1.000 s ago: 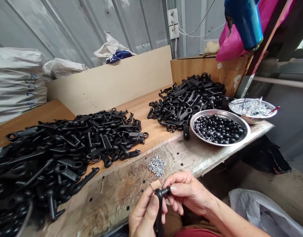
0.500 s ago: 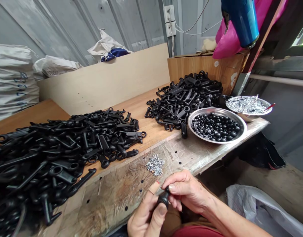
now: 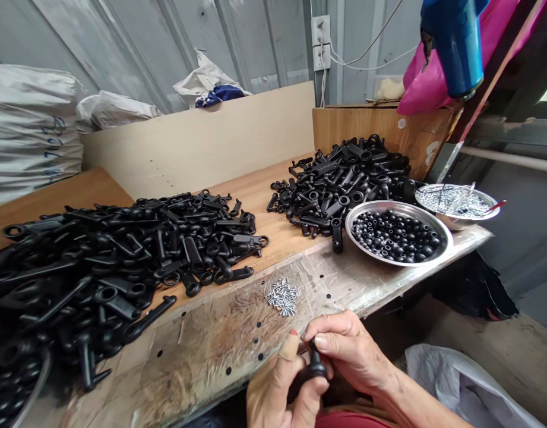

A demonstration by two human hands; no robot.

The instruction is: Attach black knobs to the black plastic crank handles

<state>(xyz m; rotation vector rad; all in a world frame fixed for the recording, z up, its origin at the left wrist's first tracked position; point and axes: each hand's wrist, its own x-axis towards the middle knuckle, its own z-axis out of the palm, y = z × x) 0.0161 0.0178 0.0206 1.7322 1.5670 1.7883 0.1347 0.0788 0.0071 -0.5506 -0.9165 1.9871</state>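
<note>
At the bench's front edge, both my hands are closed on one black plastic crank handle. My left hand grips its wider lower part, thumb on top, with a tan wrap on one finger. My right hand pinches its narrow upper end between thumb and forefinger. Fingers hide much of the part, and whether a small pin is in it I cannot tell. Just beyond the hands lies a small heap of silver metal pins on the bench.
Black crank handles lie in a left pile and a back-right pile. A steel bowl holds black balls; another bowl holds silver pins. A blue power tool hangs at upper right. The bench edge runs diagonally.
The view has shifted slightly. My hands, still on the crank handle, appear a little further right, and the handle now stands more upright between them.
</note>
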